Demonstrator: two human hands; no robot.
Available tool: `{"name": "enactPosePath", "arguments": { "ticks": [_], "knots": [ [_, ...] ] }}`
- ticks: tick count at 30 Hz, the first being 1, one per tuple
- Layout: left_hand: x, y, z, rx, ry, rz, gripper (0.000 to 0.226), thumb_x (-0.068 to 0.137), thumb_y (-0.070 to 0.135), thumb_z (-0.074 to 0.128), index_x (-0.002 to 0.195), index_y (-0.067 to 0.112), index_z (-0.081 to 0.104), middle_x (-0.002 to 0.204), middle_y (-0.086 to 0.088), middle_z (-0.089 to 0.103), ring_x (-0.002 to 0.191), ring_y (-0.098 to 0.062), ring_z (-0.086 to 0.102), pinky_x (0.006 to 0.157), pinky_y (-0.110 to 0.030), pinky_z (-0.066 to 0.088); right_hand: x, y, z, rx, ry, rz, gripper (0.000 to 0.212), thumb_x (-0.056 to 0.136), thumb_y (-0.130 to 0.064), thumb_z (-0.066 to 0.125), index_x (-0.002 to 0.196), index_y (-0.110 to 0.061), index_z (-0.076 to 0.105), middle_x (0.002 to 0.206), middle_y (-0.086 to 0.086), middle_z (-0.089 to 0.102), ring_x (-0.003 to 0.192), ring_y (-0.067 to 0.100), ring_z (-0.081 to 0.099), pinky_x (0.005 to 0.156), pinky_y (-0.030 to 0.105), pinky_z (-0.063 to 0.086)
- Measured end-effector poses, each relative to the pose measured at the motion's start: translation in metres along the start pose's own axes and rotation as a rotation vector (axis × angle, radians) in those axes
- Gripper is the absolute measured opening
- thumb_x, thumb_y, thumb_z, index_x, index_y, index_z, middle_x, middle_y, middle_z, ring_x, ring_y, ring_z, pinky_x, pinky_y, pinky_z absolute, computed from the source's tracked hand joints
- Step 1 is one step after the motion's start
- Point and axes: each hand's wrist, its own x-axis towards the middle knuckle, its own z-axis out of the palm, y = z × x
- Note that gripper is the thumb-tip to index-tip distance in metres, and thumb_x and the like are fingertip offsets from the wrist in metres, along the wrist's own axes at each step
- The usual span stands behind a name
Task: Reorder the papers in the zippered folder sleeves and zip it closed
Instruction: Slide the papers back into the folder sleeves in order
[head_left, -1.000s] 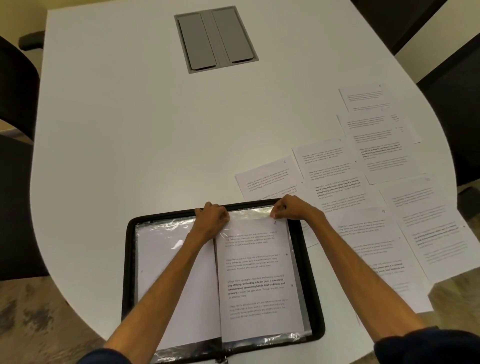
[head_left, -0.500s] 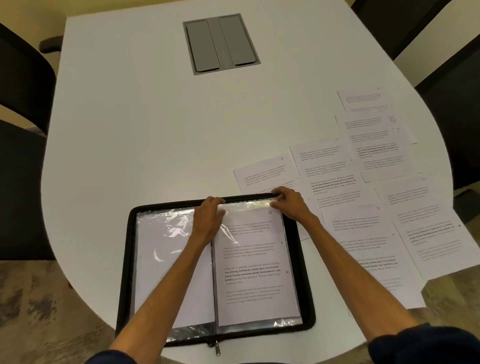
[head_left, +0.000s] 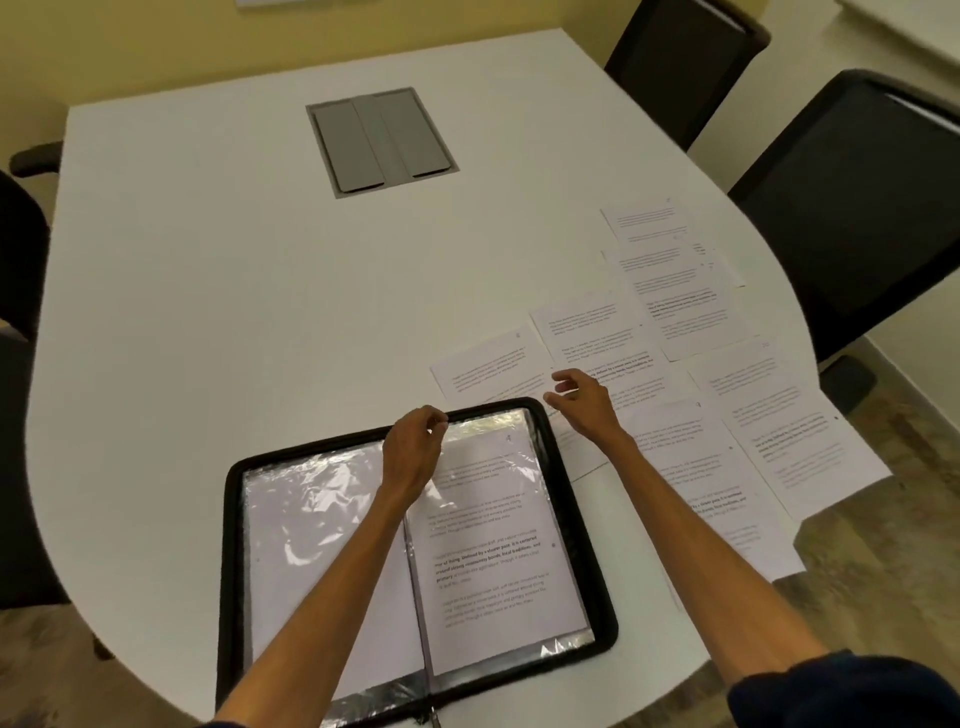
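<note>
Zippered folder (head_left: 234, 545) lies open on the near edge of the table (head_left: 208, 312), a printed sheet (head_left: 498, 561) in its right-hand sleeve and a blank-side sheet (head_left: 311, 545) in the left. Loose papers (head_left: 727, 415) are spread overlapping on the table to the folder's right, reaching to the far right rim. Hatch panel (head_left: 382, 140) sits in the tabletop behind the folder; two chairs (head_left: 852, 208) stand beyond the right edge, another chair (head_left: 21, 249) off the left.
</note>
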Motion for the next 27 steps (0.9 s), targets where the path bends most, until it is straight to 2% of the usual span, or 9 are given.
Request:
{"name": "enactPosePath", "arguments": {
  "ticks": [8,10,14,18,27],
  "knots": [
    [0.006,0.038,0.016,-0.083,0.012,-0.046,0.008,0.09,0.027,0.066,0.089,0.02,0.068,0.081,0.011,0.066,0.076,-0.005,0.062,0.065,-0.027,0.049,0.009,0.008,-0.023,0.067,0.109,0.014,0.031,0.086,-0.019,0.072,0.115,-0.012,0.064,0.099,0.002,0.064,0.088,0.013,0.06,0.074,0.018,0.047],
    [0.007,0.046,0.019,-0.082,0.027,-0.086,0.009,0.089,0.028,0.067,0.088,0.019,0.068,0.08,0.01,0.067,0.075,-0.006,0.062,0.064,-0.025,0.047,0.015,0.011,-0.028,0.077,0.1,0.019,0.03,0.086,-0.019,0.073,0.114,-0.012,0.065,0.098,0.001,0.065,0.087,0.013,0.06,0.077,0.02,0.048],
    [0.012,0.06,0.032,-0.097,0.092,-0.157,0.009,0.088,0.028,0.068,0.087,0.02,0.068,0.079,0.01,0.068,0.075,-0.005,0.063,0.065,-0.026,0.049,0.035,0.015,-0.042,0.072,0.036,0.013,0.03,0.086,-0.019,0.072,0.115,-0.012,0.065,0.099,0.0,0.064,0.084,0.008,0.059,0.069,0.011,0.043],
    [0.019,0.078,0.053,-0.096,0.111,-0.187,0.009,0.089,0.029,0.067,0.088,0.02,0.066,0.081,0.009,0.067,0.075,-0.007,0.062,0.065,-0.027,0.049,0.057,0.021,-0.061,0.074,0.019,-0.007,0.029,0.086,-0.019,0.073,0.113,-0.011,0.065,0.097,0.0,0.065,0.081,0.004,0.059,0.065,0.01,0.043],
    [0.07,0.144,0.134,-0.122,0.09,-0.181,0.013,0.09,0.031,0.066,0.099,0.022,0.064,0.088,0.008,0.066,0.077,-0.006,0.061,0.068,-0.027,0.049,0.122,0.05,-0.138,0.107,0.031,0.02,0.029,0.087,-0.023,0.072,0.113,-0.013,0.065,0.097,0.0,0.066,0.085,0.01,0.061,0.067,0.012,0.043]
  ]
}}
